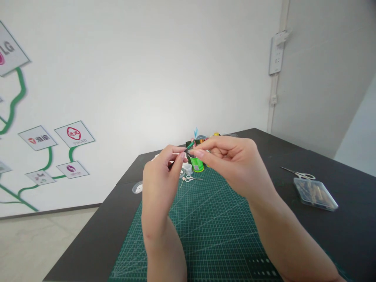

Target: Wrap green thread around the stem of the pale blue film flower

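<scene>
Nearest the camera, the two bare forearms rise over the near edge of the green cutting mat [211, 239] and meet in the air, well above its surface. The left hand [160, 174] grasps a slim green-and-black piece [190, 145] between thumb and index fingertip. The right hand [232, 158] appears to pinch the same piece from the other side, index finger and thumb drawn together; the finest detail there is too small to make out. The piece sits between the fingertips, touching neither mat nor table.

For work this small, the left pinch would do best as a steady clamp close to the working spot, leaving the right fingertips to make the fine adjustments with light pressure. A hard squeeze could bend or twist so slender a piece. Lowering the wrists onto the mat would probably calm any tremor, and tilting the fingers aside would uncover the join.

Small white-handled scissors [191, 178] lie near the mat's far edge, just before a bright green can [197, 164]. Toward the right edge of the black table [264, 156], a second pair of scissors [304, 175] lies beside a clear plastic case [315, 194].
</scene>
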### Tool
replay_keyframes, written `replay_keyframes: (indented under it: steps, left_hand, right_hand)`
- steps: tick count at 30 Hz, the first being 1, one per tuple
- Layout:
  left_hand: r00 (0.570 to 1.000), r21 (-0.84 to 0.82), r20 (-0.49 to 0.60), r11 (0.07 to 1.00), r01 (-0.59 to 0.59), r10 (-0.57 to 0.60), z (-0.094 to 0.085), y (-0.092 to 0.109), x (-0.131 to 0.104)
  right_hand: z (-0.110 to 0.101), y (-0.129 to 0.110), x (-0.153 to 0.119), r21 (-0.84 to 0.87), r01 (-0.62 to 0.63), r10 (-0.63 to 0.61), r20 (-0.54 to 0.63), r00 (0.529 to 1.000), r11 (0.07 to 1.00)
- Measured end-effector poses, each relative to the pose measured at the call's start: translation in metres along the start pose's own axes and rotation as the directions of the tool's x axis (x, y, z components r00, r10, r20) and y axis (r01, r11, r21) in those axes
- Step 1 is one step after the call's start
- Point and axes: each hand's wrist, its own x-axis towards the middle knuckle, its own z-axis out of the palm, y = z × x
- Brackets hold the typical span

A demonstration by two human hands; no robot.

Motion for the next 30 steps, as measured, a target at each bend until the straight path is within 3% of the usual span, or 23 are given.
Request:
replay_keyframes:
  steps: [7, 14, 20, 26, 30]
  left_hand:
    - [0.968, 0.087, 0.245, 0.993, -0.076, 0.052, -0.004, 0.001, 0.0]
    - [0.889, 0.095, 0.443, 0.979, -0.179, 0.119, 0.001, 0.001, 0.0]
    - [0.849, 0.084, 0.512, 0.975, -0.204, 0.134, 0.0, 0.004, -0.004]
    - [0.773, 0.018, 0.616, 0.978, -0.208, 0.153, -0.005, 0.009, -0.009]
    - [0.721, -0.061, 0.654, 0.966, -0.252, 0.229, -0.009, 0.013, -0.013]
  right_hand:
    - [-0.019, -0.012, -0.006, -0.031, 0.016, -0.017, -0.018, 1.0, 0.999]
    - [-0.032, -0.008, -0.004, 0.002, 0.064, -0.063, -0.109, 0.992, 0.998]
    - [-0.037, -0.007, 0.0, 0.067, 0.043, -0.036, -0.108, 0.994, 0.997]
    - [-0.038, -0.004, 0.006, 0.093, 0.002, 0.005, -0.079, 0.997, 0.996]
    - [-0.038, -0.002, 0.007, 0.105, 0.002, 0.008, -0.098, 0.995, 0.994]
